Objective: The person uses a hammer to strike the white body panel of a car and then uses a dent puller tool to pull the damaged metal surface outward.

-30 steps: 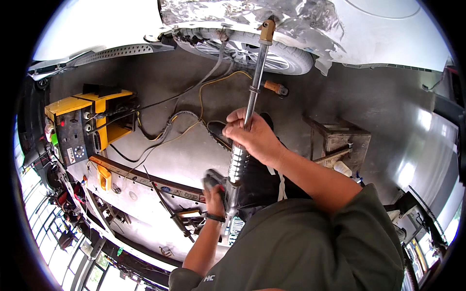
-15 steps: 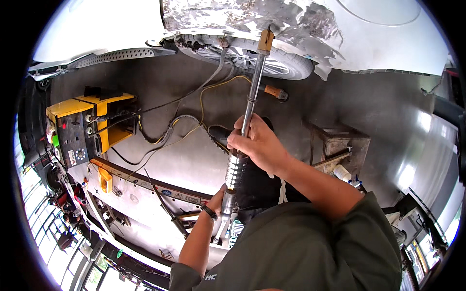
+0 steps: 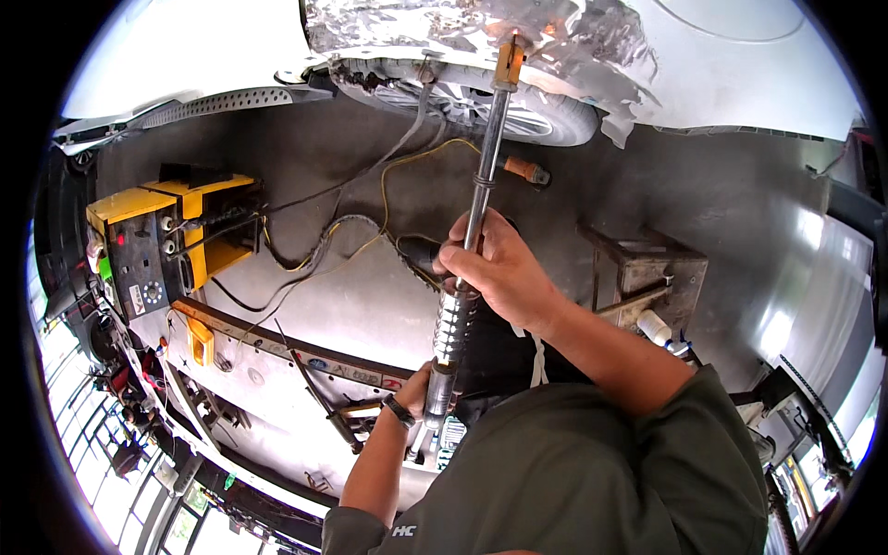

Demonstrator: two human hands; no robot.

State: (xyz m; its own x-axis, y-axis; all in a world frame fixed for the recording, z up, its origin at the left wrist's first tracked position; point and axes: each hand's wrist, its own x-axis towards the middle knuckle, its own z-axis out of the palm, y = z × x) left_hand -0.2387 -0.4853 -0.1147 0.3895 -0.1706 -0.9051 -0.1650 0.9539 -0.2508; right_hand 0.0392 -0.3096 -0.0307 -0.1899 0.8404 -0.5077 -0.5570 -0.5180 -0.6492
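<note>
A long steel puller rod [image 3: 492, 139] angles up to the white car's scraped, bare-metal panel [image 3: 578, 51]. Its brass head [image 3: 508, 67] is at that panel, with a small orange glow at the tip. My right hand [image 3: 486, 268] is closed round the rod just above its spring-like ribbed part [image 3: 453, 328]. My left hand [image 3: 417, 387] is closed at the lower cylindrical handle [image 3: 439, 393]; most of its fingers are hidden behind it. The wheel [image 3: 462, 102] sits under the panel, with a cable clamped near its top [image 3: 425, 69].
A yellow machine [image 3: 129, 208] with cables stands at left, by a long white bench frame [image 3: 259, 388] carrying tools and a yellow object [image 3: 199, 342]. An orange grinder [image 3: 527, 169] lies on the floor [image 3: 758, 203]. A worn metal stand [image 3: 666, 268] holds a white container [image 3: 653, 326] at right.
My left hand has left the blurred dark, red-marked object and moved down and right to the puller's handle. An orange glow has appeared at the tip.
</note>
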